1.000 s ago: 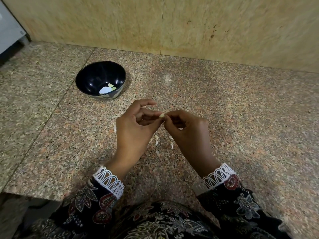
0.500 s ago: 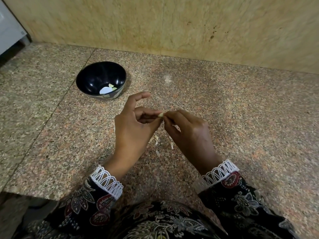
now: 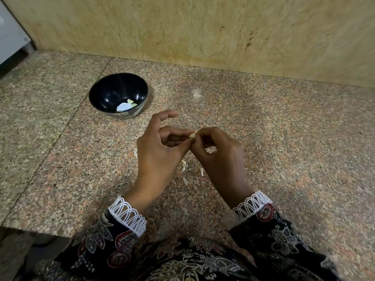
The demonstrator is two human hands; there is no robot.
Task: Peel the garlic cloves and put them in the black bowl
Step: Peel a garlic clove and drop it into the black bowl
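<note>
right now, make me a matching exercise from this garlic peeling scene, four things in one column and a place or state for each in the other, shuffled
Things:
1. garlic clove
2. black bowl
3. peel scraps
4. left index finger

Places or states:
A. lying on the granite counter below the hands
B. raised, touching nothing
C. pinched between the fingertips of the left hand and the right hand
D. standing on the counter to the far left, with a few pale cloves inside

Pairs: 1-C, 2-D, 3-A, 4-B

Glossy black bowl [image 3: 113, 92] on polished speckled granite counter [image 3: 284, 138].
</note>
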